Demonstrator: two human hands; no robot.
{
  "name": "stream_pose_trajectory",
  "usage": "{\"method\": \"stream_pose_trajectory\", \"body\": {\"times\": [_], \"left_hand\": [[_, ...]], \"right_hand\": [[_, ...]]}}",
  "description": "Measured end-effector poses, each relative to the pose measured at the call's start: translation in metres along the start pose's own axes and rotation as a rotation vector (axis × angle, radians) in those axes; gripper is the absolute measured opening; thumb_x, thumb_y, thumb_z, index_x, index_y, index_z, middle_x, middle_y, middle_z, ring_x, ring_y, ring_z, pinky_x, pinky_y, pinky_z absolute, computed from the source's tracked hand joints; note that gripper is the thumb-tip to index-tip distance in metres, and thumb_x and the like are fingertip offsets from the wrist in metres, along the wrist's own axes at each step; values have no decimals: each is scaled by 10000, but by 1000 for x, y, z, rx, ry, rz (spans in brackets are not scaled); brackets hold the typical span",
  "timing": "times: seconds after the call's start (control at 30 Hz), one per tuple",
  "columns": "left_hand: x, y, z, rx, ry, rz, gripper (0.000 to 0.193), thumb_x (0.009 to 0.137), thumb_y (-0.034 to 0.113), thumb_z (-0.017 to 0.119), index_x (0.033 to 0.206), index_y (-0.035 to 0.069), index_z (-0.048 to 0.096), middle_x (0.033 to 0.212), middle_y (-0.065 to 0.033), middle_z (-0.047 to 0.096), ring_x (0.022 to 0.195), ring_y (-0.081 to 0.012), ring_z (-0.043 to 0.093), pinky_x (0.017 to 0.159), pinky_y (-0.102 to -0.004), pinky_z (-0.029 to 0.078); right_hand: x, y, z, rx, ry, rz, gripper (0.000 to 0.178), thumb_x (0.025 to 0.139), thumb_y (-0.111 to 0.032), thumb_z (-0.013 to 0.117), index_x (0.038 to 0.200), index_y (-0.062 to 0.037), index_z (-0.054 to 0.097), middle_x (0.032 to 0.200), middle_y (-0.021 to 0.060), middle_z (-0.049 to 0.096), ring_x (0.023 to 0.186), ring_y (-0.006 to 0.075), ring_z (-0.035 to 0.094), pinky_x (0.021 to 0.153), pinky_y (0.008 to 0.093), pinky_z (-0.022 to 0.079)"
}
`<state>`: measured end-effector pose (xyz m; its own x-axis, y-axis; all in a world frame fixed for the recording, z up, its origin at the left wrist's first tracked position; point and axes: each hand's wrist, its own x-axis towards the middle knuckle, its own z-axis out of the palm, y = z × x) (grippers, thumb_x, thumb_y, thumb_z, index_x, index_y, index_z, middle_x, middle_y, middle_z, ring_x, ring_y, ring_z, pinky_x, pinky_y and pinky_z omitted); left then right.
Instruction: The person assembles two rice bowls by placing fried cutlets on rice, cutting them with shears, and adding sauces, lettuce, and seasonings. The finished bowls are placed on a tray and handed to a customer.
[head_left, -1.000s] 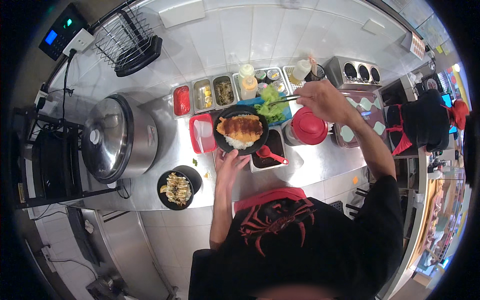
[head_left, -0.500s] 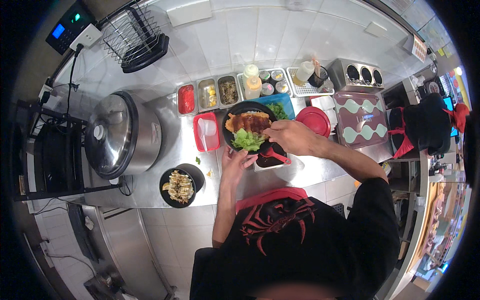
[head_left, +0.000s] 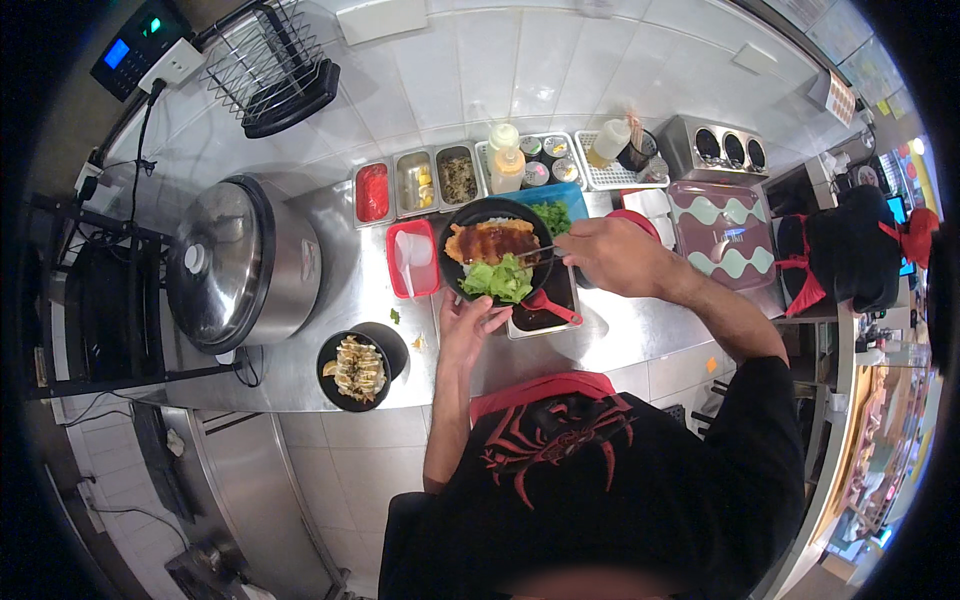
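Note:
My left hand (head_left: 466,325) grips the near rim of a black bowl (head_left: 462,212), which is raised above the counter. Inside lie a breaded cutlet (head_left: 487,240) under brown sauce and, at the near side, a clump of green lettuce (head_left: 499,280). A thin metal utensil (head_left: 538,251) reaches from my right hand (head_left: 610,255) over the bowl's right rim, its tip by the cutlet and lettuce; I cannot tell whether it is tongs. Partly under the bowl sits a tray of dark sauce (head_left: 532,318) with a red ladle (head_left: 548,308).
Another black bowl (head_left: 327,385) of topped food stands near the counter's front edge. A large steel cooker (head_left: 290,260) is at the left. Behind are metal food pans (head_left: 415,185), squeeze bottles (head_left: 508,170) and a blue tub of greens (head_left: 570,200). A patterned tray (head_left: 725,240) lies right.
My right hand has moved right, away from the lettuce, and the metal utensil now shows. The bowl has shifted slightly. The lettuce lies more spread beside the cutlet.

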<state>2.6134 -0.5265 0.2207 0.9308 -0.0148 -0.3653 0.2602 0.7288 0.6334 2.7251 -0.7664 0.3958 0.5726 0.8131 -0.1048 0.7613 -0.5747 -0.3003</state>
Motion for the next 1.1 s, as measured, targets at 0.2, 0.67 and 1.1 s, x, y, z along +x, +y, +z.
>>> {"method": "stream_pose_trajectory", "body": {"times": [0.2,0.67,1.1], "left_hand": [[-2,-2,5,43,-5,34,606,905,-51,597,1442,74,344,1305,-183,576,1022,-373,692,885,-501,621],[-3,5,2,-22,0,23,556,900,-80,616,1361,114,373,1281,-141,572,1065,-331,678,864,-508,633],[-14,2,8,89,16,-7,485,871,-65,651,1247,69,374,1237,-179,579,1007,-336,690,860,-514,627]], "right_hand": [[25,-22,28,18,42,-165,209,862,-109,655,1029,17,642,853,142,613,821,329,659,680,431,562],[0,-18,19,68,113,-69,179,865,-131,671,963,18,653,836,125,619,805,316,658,688,427,546],[32,-33,46,49,168,-104,182,865,-125,652,985,9,630,842,123,612,785,317,670,672,437,565]]}}
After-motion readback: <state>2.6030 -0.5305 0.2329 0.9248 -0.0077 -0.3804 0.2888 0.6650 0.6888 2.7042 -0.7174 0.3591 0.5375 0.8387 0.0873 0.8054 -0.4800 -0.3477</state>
